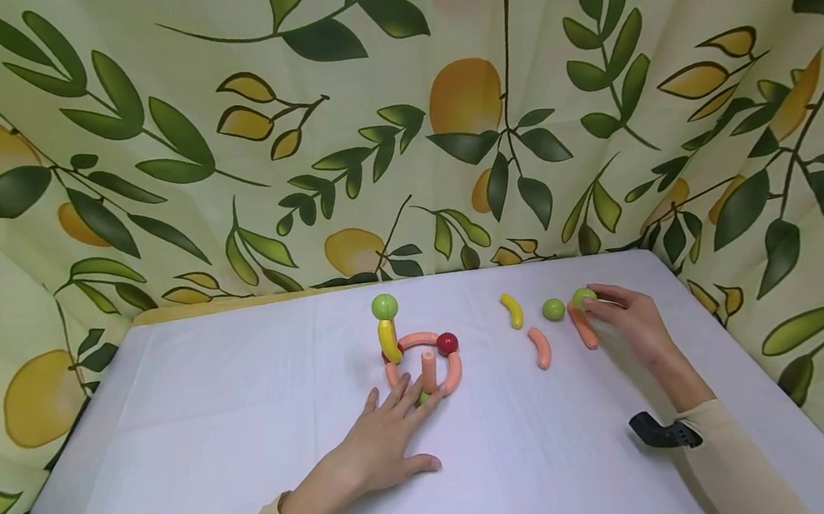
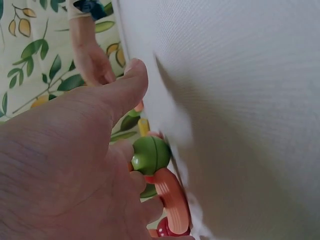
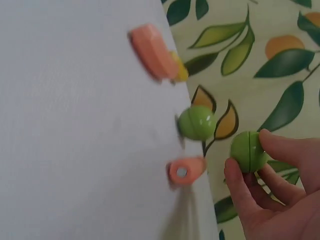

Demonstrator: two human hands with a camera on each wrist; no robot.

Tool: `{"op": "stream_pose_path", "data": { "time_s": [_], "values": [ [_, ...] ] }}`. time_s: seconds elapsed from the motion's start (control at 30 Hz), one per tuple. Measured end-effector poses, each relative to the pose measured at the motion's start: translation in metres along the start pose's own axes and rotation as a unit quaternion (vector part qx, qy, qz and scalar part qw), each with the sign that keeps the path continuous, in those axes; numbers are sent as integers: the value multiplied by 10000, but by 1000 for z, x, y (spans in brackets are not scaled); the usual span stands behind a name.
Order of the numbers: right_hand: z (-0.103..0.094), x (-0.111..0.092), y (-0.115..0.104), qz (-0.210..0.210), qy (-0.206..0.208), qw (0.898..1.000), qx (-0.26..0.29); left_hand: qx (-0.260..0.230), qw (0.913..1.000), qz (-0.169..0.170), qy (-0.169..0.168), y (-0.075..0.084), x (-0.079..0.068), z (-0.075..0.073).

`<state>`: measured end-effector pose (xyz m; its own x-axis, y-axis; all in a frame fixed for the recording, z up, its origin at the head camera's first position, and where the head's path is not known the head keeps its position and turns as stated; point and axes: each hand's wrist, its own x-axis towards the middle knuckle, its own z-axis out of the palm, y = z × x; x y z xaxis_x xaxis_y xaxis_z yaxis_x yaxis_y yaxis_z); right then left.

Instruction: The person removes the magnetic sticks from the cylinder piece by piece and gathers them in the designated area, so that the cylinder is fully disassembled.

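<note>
My right hand (image 1: 634,326) pinches a green ball (image 3: 248,151) between thumb and fingertips, held above the right side of the table. Near the middle stands a ring of curved salmon-pink sticks (image 1: 456,372) joined by balls, among them a red ball (image 1: 447,343). On the ring's left, a curved yellow stick (image 1: 388,341) rises with another green ball (image 1: 385,307) on top. A straight pink stick (image 1: 429,370) stands upright at the near side, over a green ball (image 2: 151,155). My left hand (image 1: 382,444) lies spread at that near side, its fingers straight and partly covering the ring.
Loose pieces lie on the white-covered table (image 1: 196,430) at the right: a yellow curved stick (image 1: 512,311), a pink curved stick (image 1: 540,347), a green ball (image 1: 553,309) and a second pink stick (image 1: 583,327). A leaf-and-fruit patterned curtain (image 1: 379,84) hangs behind and at both sides.
</note>
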<state>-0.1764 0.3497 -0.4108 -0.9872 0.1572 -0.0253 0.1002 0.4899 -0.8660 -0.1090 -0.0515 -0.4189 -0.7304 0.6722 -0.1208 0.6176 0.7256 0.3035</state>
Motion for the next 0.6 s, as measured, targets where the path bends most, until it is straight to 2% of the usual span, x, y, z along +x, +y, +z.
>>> {"op": "stream_pose_path", "data": {
  "time_s": [0.2, 0.37, 0.6],
  "values": [
    [-7, 5, 15, 317, 147, 9991, -242, 14, 10000, 9, 24, 0, 0, 1],
    [-8, 9, 22, 674, 14, 9971, -358, 28, 10000, 22, 17, -2, 0, 1],
    [-8, 11, 26, 655, 47, 9964, -539, 71, 9999, 94, 17, -3, 0, -1]
  ]
}}
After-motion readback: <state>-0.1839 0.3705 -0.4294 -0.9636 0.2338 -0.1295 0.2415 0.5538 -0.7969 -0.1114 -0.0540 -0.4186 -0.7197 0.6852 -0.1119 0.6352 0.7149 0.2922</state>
